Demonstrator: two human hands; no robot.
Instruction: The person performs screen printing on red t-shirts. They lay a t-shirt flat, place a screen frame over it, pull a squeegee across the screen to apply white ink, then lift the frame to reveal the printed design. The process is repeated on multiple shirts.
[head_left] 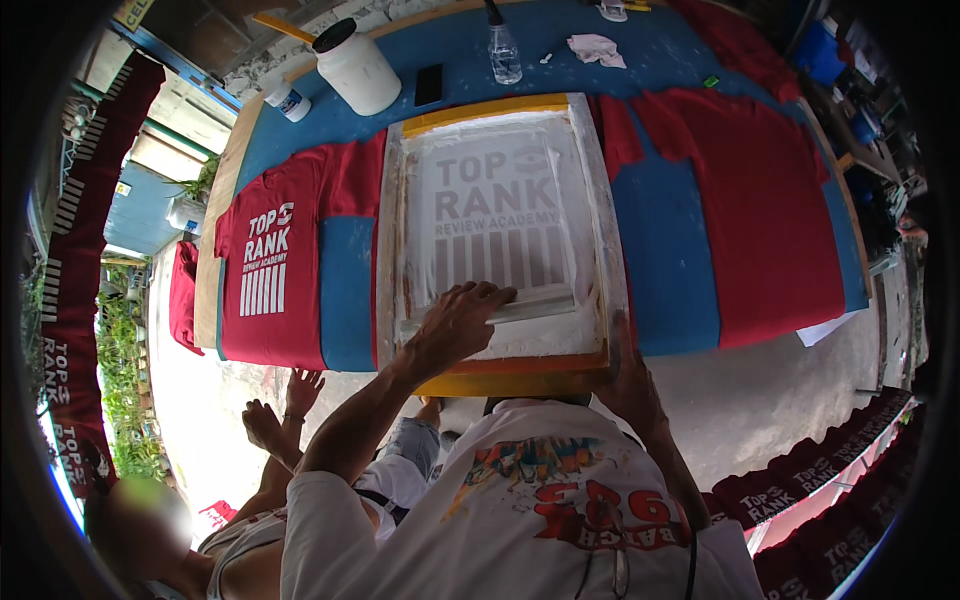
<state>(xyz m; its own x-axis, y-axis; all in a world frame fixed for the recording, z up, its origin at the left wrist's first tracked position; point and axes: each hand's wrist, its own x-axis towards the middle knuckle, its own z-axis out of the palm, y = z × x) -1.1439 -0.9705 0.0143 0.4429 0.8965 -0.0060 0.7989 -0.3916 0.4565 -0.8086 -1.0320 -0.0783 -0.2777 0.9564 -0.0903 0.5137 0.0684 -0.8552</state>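
Note:
A screen-printing frame [393, 200] with a pale mesh and stencilled design lies on the table. My left hand [465, 320] is closed on a long pale squeegee [540, 305], which lies across the lower part of the mesh. My right hand [625, 355] grips the frame at its lower right side, its fingers partly hidden. A red T-shirt [270, 190] with a white print lies left of the frame, and a plain red shirt [760, 220] lies to the right.
The blue tabletop [670, 280] holds a white tub [360, 80], cup [288, 101], black phone [429, 86], bottle [505, 60] and pink rag [595, 50]. A co-worker [240, 545] is close at lower left, hands near the table's edge. Printed shirts [70, 320] hang at both sides.

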